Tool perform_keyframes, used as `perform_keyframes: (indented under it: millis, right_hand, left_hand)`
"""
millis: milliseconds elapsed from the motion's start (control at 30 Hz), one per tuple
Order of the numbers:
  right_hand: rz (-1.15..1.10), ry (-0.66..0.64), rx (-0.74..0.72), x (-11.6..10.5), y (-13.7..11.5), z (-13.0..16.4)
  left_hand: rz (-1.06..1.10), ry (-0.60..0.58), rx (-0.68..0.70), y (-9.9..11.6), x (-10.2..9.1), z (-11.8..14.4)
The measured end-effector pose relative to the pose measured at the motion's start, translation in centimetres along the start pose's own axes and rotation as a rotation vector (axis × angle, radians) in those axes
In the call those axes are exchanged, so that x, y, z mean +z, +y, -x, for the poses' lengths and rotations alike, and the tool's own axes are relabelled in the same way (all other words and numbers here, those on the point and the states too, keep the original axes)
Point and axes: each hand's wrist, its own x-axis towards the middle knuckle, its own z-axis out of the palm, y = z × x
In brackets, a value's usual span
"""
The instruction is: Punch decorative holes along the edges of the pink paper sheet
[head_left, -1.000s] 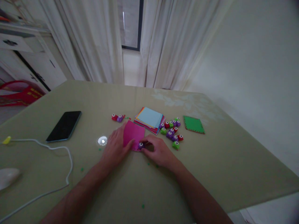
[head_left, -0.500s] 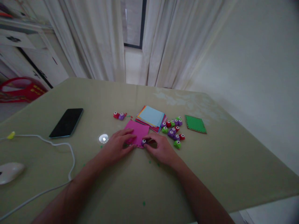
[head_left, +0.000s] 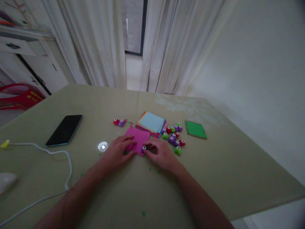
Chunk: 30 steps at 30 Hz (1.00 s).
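Note:
My left hand [head_left: 118,149] rests on the left side of a pink square sheet [head_left: 141,136], fingers stretched and apart, thumb near the sheet's lower edge. My right hand [head_left: 163,154] pinches a small purple one-eyed figure [head_left: 144,149] between thumb and fingers, at the sheet's lower right edge. Small dark marks line that lower edge. To the right of this hand lies a cluster of similar red, green and purple one-eyed figures [head_left: 172,139]. Directly behind the pink sheet is a stack of coloured square sheets [head_left: 152,121], light blue on top.
A green square [head_left: 195,129] with dotted edges lies right of the cluster. Two more figures [head_left: 119,122] sit behind my left hand. A phone [head_left: 64,130], a white cable [head_left: 69,165] and a white mouse [head_left: 7,182] are at left. Green bits [head_left: 143,213] dot the table.
The whole view has shifted slightly, so things appear lower and further left. Both hands keep nearly the same hold on the pink sheet and the purple figure.

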Motion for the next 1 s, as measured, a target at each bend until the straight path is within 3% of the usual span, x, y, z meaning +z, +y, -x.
perform_keyframes:
  millis: [767,1000]
  right_hand:
    - [-0.077,0.039,0.030,0.4,1.0,-0.1]
    - [-0.073,-0.010,0.035,0.3,1.5,-0.4]
  left_hand:
    - [-0.086,0.004,0.057,1.3,0.5,-0.4]
    - [-0.073,0.007,0.051,1.6,0.2,-0.5]
